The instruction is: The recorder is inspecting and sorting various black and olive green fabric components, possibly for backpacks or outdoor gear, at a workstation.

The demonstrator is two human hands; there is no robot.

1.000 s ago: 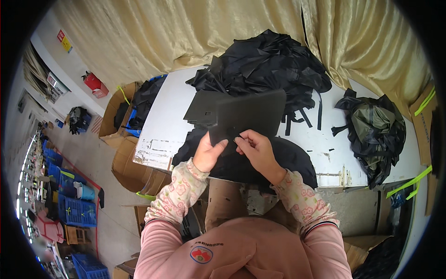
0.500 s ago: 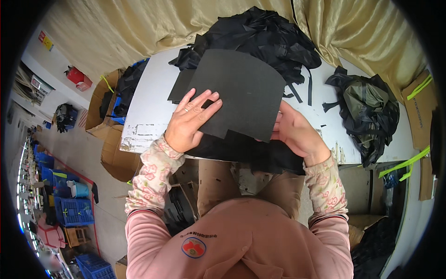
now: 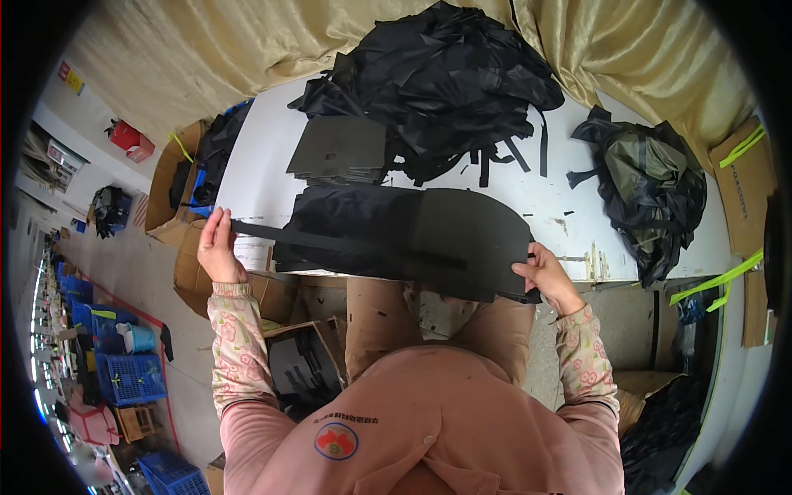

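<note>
At the table's front edge a black fabric piece [image 3: 342,213] lies spread out, with a stiff dark grey board [image 3: 478,219] with a rounded edge over or in its right part; which of the two I cannot tell. My left hand [image 3: 219,249] pinches the left end of a black strap [image 3: 309,241] that runs rightward across the fabric. At the right end, my right hand [image 3: 548,276] has its thumb and fingers closed on the edge of the board and fabric; the exact layers are hidden. Behind the fabric stands a stack of dark boards [image 3: 337,150].
A large heap of black fabric pieces [image 3: 450,78] covers the back of the white table [image 3: 262,136]. To the right sits a black and olive bundle [image 3: 652,177]. Cardboard boxes [image 3: 191,268] flank the left side, and an open box [image 3: 309,363] stands below the table edge.
The board has come down from between my hands onto the fabric. My left hand has moved left to the strap's end, while my right has shifted slightly lower and closed on the edge.
</note>
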